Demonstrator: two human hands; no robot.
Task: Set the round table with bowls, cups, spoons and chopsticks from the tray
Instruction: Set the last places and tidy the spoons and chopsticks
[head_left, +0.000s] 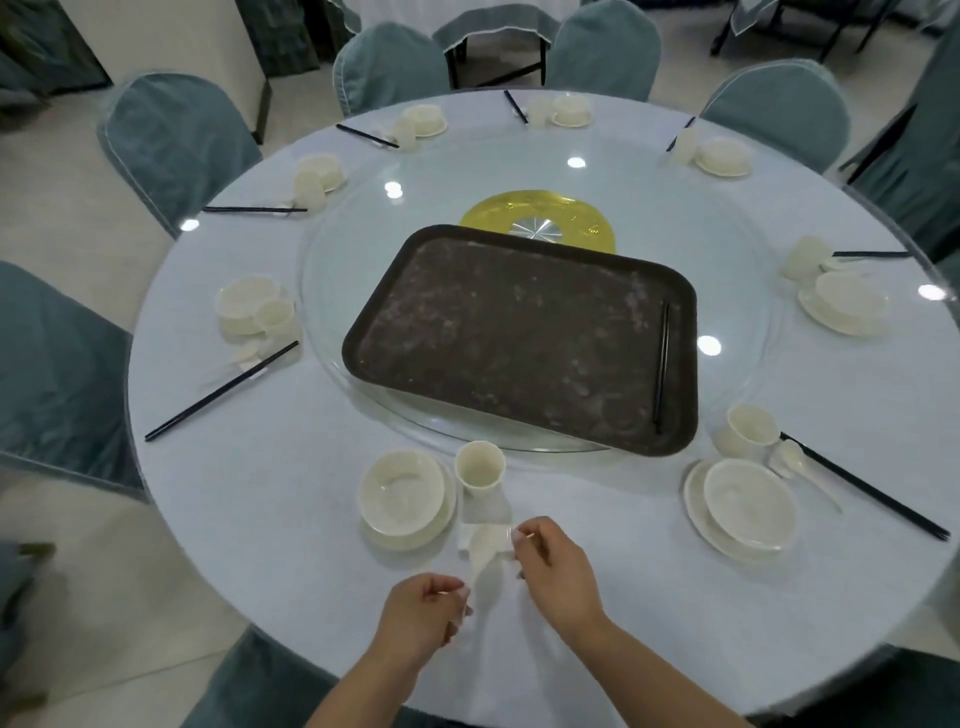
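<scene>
A dark brown tray (519, 332) lies on the glass turntable (332, 270) of the round table (291, 519). One pair of black chopsticks (662, 364) lies along the tray's right side. At the near place a cream bowl (402, 491) sits on a plate, with a cream cup (479, 467) to its right. Just in front of the cup is a white spoon in a clear wrapper (485, 553). My left hand (423, 618) pinches its near end. My right hand (558, 569) pinches the wrapper beside the spoon's bowl.
Several other places round the rim hold a bowl on a plate, a cup, a spoon and black chopsticks, such as at the right (748, 501) and the left (244, 306). Blue-covered chairs (171, 140) ring the table. A yellow hub (540, 218) shows behind the tray.
</scene>
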